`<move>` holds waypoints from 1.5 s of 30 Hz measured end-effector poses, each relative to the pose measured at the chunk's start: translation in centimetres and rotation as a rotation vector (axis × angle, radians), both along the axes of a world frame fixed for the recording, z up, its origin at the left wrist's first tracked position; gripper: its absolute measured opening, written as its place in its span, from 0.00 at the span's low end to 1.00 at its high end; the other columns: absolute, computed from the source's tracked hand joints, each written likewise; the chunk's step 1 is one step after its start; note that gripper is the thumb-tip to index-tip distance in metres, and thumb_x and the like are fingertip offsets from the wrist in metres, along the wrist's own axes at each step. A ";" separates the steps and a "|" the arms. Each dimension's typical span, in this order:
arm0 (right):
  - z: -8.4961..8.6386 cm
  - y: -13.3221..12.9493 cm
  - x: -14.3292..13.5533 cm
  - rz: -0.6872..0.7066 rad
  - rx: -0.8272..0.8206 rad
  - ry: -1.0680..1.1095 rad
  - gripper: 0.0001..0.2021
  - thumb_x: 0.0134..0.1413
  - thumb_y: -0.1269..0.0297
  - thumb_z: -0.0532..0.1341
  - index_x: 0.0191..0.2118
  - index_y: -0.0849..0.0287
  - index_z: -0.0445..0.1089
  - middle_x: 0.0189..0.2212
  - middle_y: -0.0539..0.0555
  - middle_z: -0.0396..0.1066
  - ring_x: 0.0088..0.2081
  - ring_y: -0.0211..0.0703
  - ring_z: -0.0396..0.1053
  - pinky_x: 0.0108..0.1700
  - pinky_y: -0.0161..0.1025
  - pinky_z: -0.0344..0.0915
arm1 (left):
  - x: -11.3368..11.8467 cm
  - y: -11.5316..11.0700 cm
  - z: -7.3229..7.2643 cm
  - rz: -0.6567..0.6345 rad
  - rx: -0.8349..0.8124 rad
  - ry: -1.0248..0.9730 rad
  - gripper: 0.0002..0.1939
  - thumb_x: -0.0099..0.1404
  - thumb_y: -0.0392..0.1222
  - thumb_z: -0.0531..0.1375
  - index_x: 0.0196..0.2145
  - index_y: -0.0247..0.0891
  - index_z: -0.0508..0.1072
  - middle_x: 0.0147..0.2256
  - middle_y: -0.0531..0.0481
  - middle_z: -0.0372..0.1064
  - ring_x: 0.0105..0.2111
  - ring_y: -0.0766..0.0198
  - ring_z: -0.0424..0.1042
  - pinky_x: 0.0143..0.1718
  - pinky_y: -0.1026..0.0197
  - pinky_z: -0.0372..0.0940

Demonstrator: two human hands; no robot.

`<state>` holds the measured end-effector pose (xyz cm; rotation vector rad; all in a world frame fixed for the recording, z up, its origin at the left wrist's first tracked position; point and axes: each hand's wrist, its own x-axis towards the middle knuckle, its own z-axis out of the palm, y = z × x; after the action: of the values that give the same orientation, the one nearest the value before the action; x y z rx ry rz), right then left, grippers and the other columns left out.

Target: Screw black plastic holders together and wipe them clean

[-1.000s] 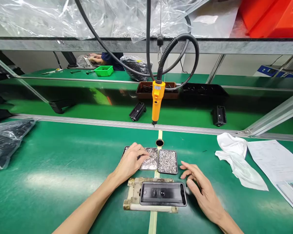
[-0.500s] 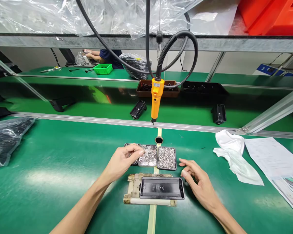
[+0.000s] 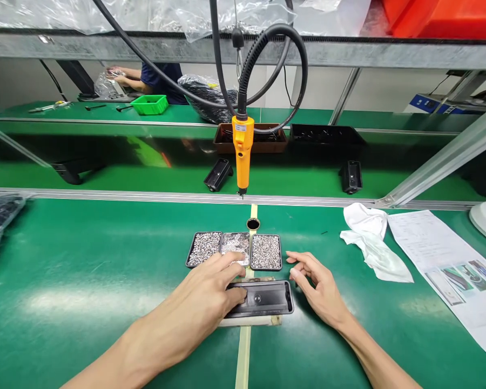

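A black rectangular housing (image 3: 267,300) lies on a light fixture (image 3: 275,320) at the lower middle. My left hand (image 3: 216,286) reaches over its left end, thumb down inside the housing and fingers apart; nothing shows in its grasp. To the right of the housing is my right hand (image 3: 316,281), fingers curled and thumb near the fingertips; whether anything small is between them cannot be made out. Behind the housing stand three small trays of metal parts: a left tray (image 3: 204,247), a middle tray (image 3: 235,244) and a right tray (image 3: 266,252).
An orange electric screwdriver (image 3: 243,154) hangs above the rail. Beyond it are two black brackets (image 3: 217,175) (image 3: 352,177), a brown bin (image 3: 224,139) and a green basket (image 3: 149,105). White cloths (image 3: 372,243) and papers (image 3: 437,270) lie right. Another person's hands (image 3: 121,75) work at the back.
My left hand has moved from the small trays down to the left end of the housing. My right hand keeps its place beside the housing. The view has shifted.
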<state>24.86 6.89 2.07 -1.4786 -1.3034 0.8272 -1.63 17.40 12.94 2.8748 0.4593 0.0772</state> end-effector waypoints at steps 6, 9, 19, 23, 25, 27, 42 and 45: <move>0.1 0.0 -0.1 -0.007 -0.012 -0.012 0.18 0.69 0.56 0.58 0.60 0.53 0.69 0.46 0.56 0.71 0.37 0.38 0.71 0.43 0.40 0.70 | -0.8 0.0 -0.8 -0.001 -0.025 -0.030 0.12 0.76 0.32 0.52 0.47 0.42 0.73 0.51 0.47 0.67 0.58 0.49 0.62 0.53 0.45 0.66; 0.2 0.0 -0.1 -0.013 -0.018 -0.016 0.18 0.69 0.55 0.58 0.59 0.53 0.69 0.45 0.56 0.72 0.36 0.38 0.71 0.42 0.40 0.71 | -1.0 0.0 -1.2 0.014 -0.023 -0.104 0.12 0.76 0.32 0.51 0.48 0.42 0.73 0.52 0.46 0.67 0.58 0.50 0.62 0.53 0.46 0.67; 0.0 0.1 -0.2 -0.005 -0.028 -0.008 0.19 0.69 0.55 0.58 0.59 0.54 0.69 0.42 0.54 0.73 0.34 0.37 0.71 0.40 0.39 0.71 | -0.7 -0.4 -1.8 -0.027 0.021 -0.072 0.15 0.69 0.26 0.54 0.49 0.40 0.72 0.57 0.45 0.67 0.66 0.45 0.55 0.59 0.42 0.65; 0.1 0.1 -0.2 -0.001 -0.024 -0.008 0.18 0.69 0.55 0.58 0.59 0.53 0.69 0.42 0.54 0.73 0.35 0.38 0.71 0.40 0.38 0.71 | -0.8 -0.2 -1.9 -0.086 0.047 -0.019 0.16 0.69 0.26 0.55 0.52 0.38 0.69 0.59 0.43 0.66 0.69 0.45 0.51 0.62 0.42 0.62; 0.1 0.1 -0.2 -0.005 -0.027 -0.013 0.18 0.69 0.55 0.58 0.59 0.52 0.70 0.42 0.54 0.73 0.35 0.37 0.71 0.41 0.38 0.71 | -0.8 -0.2 -1.6 -0.103 0.061 0.009 0.16 0.69 0.26 0.54 0.52 0.37 0.69 0.59 0.41 0.66 0.70 0.45 0.49 0.63 0.41 0.61; 0.1 0.1 -0.2 -0.011 -0.030 -0.016 0.18 0.69 0.55 0.58 0.59 0.52 0.70 0.42 0.53 0.74 0.35 0.38 0.71 0.42 0.39 0.71 | -0.6 -0.2 -1.3 -0.104 0.070 0.005 0.17 0.69 0.26 0.53 0.53 0.37 0.68 0.60 0.39 0.65 0.71 0.45 0.48 0.65 0.39 0.60; 0.4 0.1 -0.2 -0.017 -0.026 -0.098 0.15 0.69 0.55 0.57 0.55 0.54 0.73 0.34 0.52 0.75 0.34 0.40 0.72 0.42 0.41 0.69 | 0.4 0.2 0.1 -0.042 -0.077 -0.025 0.12 0.74 0.30 0.52 0.42 0.43 0.73 0.49 0.46 0.68 0.64 0.46 0.57 0.54 0.42 0.67; 0.3 0.1 -0.2 -0.018 -0.036 -0.097 0.15 0.69 0.55 0.57 0.54 0.53 0.73 0.32 0.51 0.74 0.33 0.41 0.72 0.42 0.41 0.68 | -0.1 0.3 -0.4 -0.042 -0.071 -0.063 0.14 0.76 0.31 0.50 0.49 0.44 0.73 0.53 0.45 0.68 0.63 0.47 0.59 0.54 0.44 0.66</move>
<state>24.69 6.96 2.40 -1.5733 -1.3505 0.7788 -1.73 17.72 12.58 2.8023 0.3816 0.1417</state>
